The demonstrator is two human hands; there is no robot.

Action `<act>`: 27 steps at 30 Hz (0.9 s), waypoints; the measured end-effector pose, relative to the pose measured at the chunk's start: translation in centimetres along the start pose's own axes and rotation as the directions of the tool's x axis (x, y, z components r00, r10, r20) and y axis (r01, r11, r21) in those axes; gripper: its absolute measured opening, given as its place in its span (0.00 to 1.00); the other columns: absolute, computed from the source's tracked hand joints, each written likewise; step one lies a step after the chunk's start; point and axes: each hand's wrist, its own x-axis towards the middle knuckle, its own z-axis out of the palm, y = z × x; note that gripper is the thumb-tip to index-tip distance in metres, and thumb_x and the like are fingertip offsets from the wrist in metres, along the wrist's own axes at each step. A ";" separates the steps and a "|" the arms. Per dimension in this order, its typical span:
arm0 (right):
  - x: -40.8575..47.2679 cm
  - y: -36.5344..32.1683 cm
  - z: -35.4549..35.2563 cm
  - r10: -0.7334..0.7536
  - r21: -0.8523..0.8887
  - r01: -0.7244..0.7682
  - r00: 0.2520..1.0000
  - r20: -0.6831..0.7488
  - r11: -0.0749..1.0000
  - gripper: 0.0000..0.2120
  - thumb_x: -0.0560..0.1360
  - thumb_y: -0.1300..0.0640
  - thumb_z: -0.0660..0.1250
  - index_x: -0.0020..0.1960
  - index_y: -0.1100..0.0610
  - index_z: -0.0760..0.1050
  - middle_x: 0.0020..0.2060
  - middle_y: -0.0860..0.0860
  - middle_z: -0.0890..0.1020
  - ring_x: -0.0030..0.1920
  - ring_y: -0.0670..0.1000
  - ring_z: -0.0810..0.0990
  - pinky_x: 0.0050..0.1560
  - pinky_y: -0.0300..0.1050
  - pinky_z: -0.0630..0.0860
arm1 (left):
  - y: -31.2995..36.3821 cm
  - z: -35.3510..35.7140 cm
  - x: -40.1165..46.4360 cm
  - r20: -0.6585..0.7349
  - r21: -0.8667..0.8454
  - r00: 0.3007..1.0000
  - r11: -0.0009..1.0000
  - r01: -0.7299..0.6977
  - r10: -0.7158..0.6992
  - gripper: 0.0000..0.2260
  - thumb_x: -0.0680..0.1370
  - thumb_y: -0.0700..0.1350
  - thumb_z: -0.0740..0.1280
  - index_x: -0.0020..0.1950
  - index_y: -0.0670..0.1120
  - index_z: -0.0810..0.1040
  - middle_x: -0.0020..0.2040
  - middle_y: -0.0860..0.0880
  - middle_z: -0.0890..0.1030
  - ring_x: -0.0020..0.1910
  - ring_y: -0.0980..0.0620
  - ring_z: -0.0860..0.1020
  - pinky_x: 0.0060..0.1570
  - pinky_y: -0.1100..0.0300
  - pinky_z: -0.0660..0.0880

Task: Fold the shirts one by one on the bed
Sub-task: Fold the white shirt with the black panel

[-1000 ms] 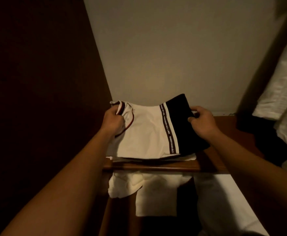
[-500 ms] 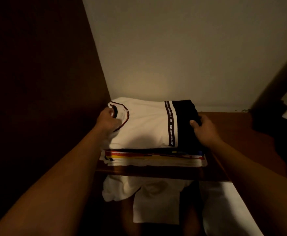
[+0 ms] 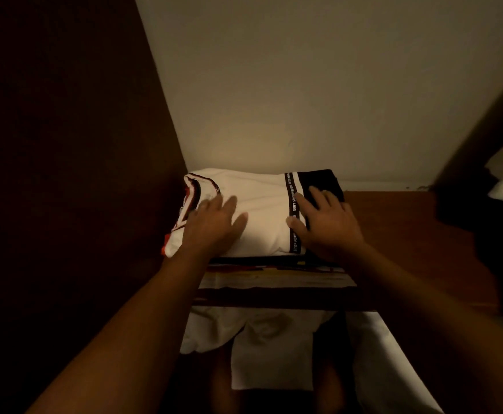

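You are pressing both hands flat on the folded white shirt [image 3: 259,210], which is lying on top of a stack of folded shirts [image 3: 274,271] on the wooden shelf [image 3: 399,234]. The stack is sitting at the shelf's left end, pushed into the back-left corner where the dark side panel [image 3: 65,144] is meeting the pale wall [image 3: 304,85], and its lower layers are reaching the shelf's front edge. Your left hand [image 3: 214,225] is lying open with fingers straight and spread on the collar side of the shirt, just beside the red-trimmed neckline [image 3: 196,189]. Your right hand [image 3: 324,222] is also lying open, palm down, fingers extended across the lettered stripe [image 3: 292,198] and onto the black section [image 3: 321,180] at the shirt's right end. Neither hand is gripping the cloth; both are only resting on it.

Under the top shirt, a dark layer and a layer with red and yellow bands are showing along the front of the stack. The right half of the shelf is showing bare wood. Below the shelf's front edge, pale cloth [image 3: 262,354] is hanging or lying in the shadow, though you cannot tell what it is. A white surface [image 3: 393,369] is showing at the lower right
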 end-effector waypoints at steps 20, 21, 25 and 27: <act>-7.3 1.2 -5.2 0.011 0.003 -0.012 0.975 0.223 1.000 0.37 0.80 0.44 0.64 0.82 0.50 0.49 0.78 0.57 0.62 0.73 0.60 0.67 0.69 0.56 0.71 | 6.1 -5.4 -7.1 0.046 0.072 0.998 0.996 -0.048 0.045 0.22 0.81 0.55 0.61 0.74 0.48 0.68 0.70 0.43 0.72 0.68 0.40 0.72 0.64 0.45 0.69; -8.1 1.1 -5.7 -0.006 0.018 0.003 0.979 0.202 1.000 0.37 0.80 0.45 0.64 0.82 0.51 0.51 0.76 0.57 0.65 0.72 0.60 0.69 0.68 0.56 0.72 | 6.5 -5.8 -7.8 0.049 0.050 0.997 0.997 -0.054 0.052 0.22 0.82 0.55 0.61 0.74 0.48 0.68 0.70 0.43 0.72 0.68 0.39 0.72 0.64 0.45 0.71; -10.2 0.0 -7.5 -0.069 0.029 0.066 0.990 0.121 0.997 0.31 0.80 0.47 0.65 0.79 0.53 0.60 0.70 0.58 0.72 0.67 0.60 0.73 0.62 0.55 0.76 | 7.0 -7.4 -9.8 0.154 -0.028 0.987 0.998 -0.049 0.052 0.21 0.81 0.55 0.64 0.72 0.49 0.73 0.67 0.43 0.78 0.66 0.41 0.74 0.60 0.51 0.74; -11.3 -0.9 -9.2 -0.098 0.016 0.097 0.989 0.106 0.995 0.26 0.79 0.48 0.64 0.75 0.55 0.65 0.66 0.58 0.75 0.64 0.61 0.75 0.60 0.55 0.77 | 7.7 -9.1 -11.5 0.177 -0.007 0.983 0.999 -0.052 0.052 0.19 0.80 0.55 0.65 0.68 0.48 0.76 0.64 0.43 0.79 0.65 0.42 0.75 0.57 0.52 0.73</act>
